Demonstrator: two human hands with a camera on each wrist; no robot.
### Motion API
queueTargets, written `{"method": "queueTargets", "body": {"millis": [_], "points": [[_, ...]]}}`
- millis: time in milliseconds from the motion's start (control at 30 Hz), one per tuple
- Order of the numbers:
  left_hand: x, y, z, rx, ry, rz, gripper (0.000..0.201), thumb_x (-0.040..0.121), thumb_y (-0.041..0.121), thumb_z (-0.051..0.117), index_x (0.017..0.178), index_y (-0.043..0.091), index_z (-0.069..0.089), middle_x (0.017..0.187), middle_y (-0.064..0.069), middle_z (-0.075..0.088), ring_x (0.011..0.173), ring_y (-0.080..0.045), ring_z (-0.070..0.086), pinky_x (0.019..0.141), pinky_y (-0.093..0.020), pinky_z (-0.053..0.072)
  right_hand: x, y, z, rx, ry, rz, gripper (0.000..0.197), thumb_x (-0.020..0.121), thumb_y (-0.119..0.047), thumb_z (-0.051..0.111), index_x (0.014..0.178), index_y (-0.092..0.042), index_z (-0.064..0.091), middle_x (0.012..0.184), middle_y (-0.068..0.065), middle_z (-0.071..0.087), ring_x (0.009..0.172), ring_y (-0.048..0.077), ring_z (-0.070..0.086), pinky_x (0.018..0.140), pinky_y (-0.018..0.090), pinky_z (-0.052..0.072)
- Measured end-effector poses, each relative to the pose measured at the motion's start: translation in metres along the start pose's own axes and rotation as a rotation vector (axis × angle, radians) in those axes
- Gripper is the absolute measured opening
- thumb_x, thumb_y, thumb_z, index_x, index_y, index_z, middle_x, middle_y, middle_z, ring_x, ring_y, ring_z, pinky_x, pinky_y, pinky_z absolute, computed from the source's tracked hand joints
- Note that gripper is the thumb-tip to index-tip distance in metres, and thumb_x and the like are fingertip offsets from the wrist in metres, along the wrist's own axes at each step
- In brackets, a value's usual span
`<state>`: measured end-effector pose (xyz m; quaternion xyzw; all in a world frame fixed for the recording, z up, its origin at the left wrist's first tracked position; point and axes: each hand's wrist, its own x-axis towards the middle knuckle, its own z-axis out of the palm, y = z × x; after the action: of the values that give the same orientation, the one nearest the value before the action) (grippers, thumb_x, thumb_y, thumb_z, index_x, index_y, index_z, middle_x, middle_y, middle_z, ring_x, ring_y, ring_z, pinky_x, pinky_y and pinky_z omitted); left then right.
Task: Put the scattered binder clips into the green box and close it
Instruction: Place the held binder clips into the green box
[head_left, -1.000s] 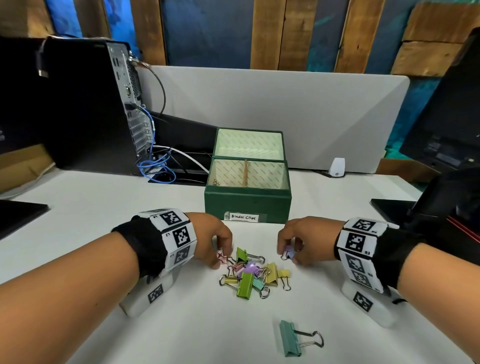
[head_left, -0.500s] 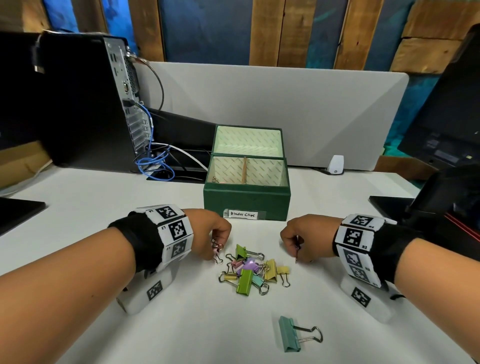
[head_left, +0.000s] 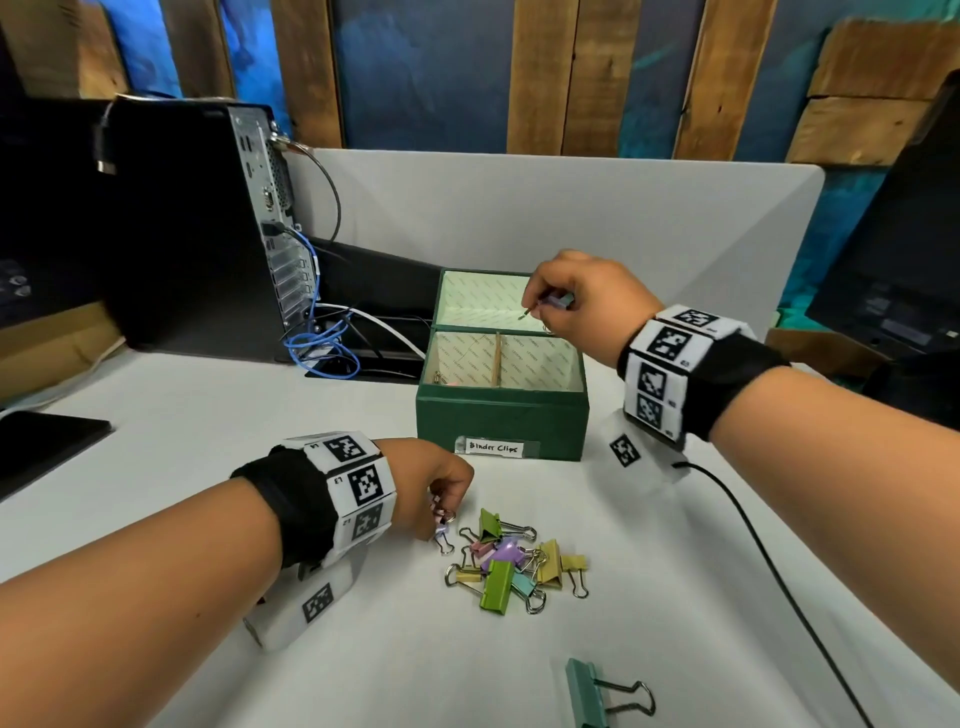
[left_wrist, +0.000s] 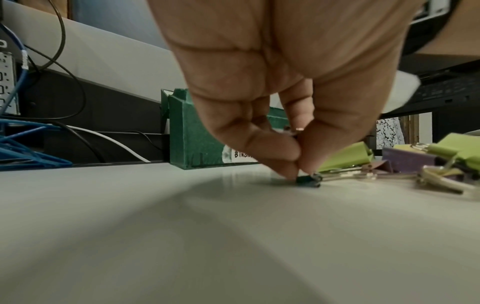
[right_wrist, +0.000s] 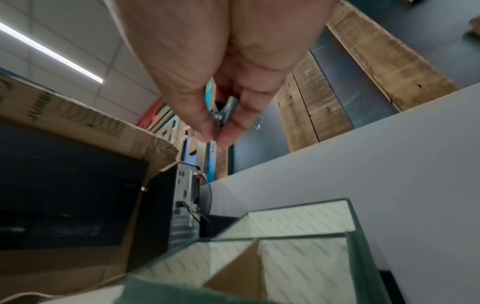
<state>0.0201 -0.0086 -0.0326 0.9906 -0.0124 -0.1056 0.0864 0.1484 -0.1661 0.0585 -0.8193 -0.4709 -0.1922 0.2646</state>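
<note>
Box: the green box (head_left: 501, 423) stands open on the counter (head_left: 208, 415), lid up; we see what looks like 1 or 2 clips in its left half.
Right hand (head_left: 582, 306): above the box, fingers pinching a small clip (head_left: 556, 300), not yet dropped.
Left hand (head_left: 441, 480): near the box front, fingers pinching a clip (head_left: 443, 525) at the counter.
Left to do: we judge the pile (head_left: 511, 564) in front of the box and 1 teal clip (head_left: 589, 696) beyond it remain; then we close the lid.

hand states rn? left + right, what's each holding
Left hand: closed, pinching a small binder clip at the table beside the pile.
Right hand: closed, pinching a lilac binder clip above the open green box.
</note>
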Motion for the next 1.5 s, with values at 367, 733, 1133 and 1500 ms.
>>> {"method": "queueTargets", "body": {"millis": [367, 733, 1133, 1500], "points": [[-0.001, -0.007, -0.019, -0.098, 0.117, 0.013, 0.024, 0.073, 0.013, 0.071, 0.072, 0.03, 0.054, 0.072, 0.016, 0.051, 0.065, 0.003, 0.045, 0.061, -0.014, 0.04, -0.016, 0.027, 0.034, 0.041, -0.282, 0.206, 0.014, 0.089, -0.013, 0.057, 0.095, -0.02, 0.067, 0.1, -0.004, 0.058, 0.097, 0.018, 0.061, 0.083, 0.026, 0.046], [0.075, 0.026, -0.089, -0.272, 0.449, -0.066, 0.025, 0.068, 0.015, 0.078, 0.068, 0.026, 0.055, 0.07, 0.01, 0.054, 0.068, -0.012, 0.051, 0.056, -0.02, 0.04, -0.061, 0.011, 0.014, 0.073, -0.494, 0.169, 0.013, 0.087, -0.019, 0.06, 0.094, -0.026, 0.068, 0.083, -0.016, 0.058, 0.075, -0.001, 0.053, 0.067, 0.011, 0.039], [0.073, 0.022, -0.063, -0.263, 0.43, -0.008, 0.03, 0.082, 0.023, 0.066, 0.11, 0.03, 0.061, 0.118, 0.005, 0.06, 0.106, -0.014, 0.062, 0.089, -0.026, 0.049, -0.092, -0.005, 0.029, 0.036, -0.991, 0.139, 0.043, 0.07, -0.043, 0.077, 0.108, -0.031, 0.062, 0.106, -0.006, 0.062, 0.086, 0.007, 0.053, 0.084, 0.027, 0.048], [0.006, 0.026, -0.014, -0.077, -0.133, -0.016, 0.048, 0.068, 0.047, 0.074, 0.113, 0.041, 0.057, 0.099, 0.017, 0.057, 0.095, -0.008, 0.063, 0.091, -0.03, 0.051, -0.095, -0.007, 0.04, -0.011, -0.971, 0.125, 0.039, 0.071, -0.044, 0.075, 0.102, -0.029, 0.058, 0.085, -0.009, 0.055, 0.078, 0.012, 0.054, 0.079, 0.033, 0.05]]}}
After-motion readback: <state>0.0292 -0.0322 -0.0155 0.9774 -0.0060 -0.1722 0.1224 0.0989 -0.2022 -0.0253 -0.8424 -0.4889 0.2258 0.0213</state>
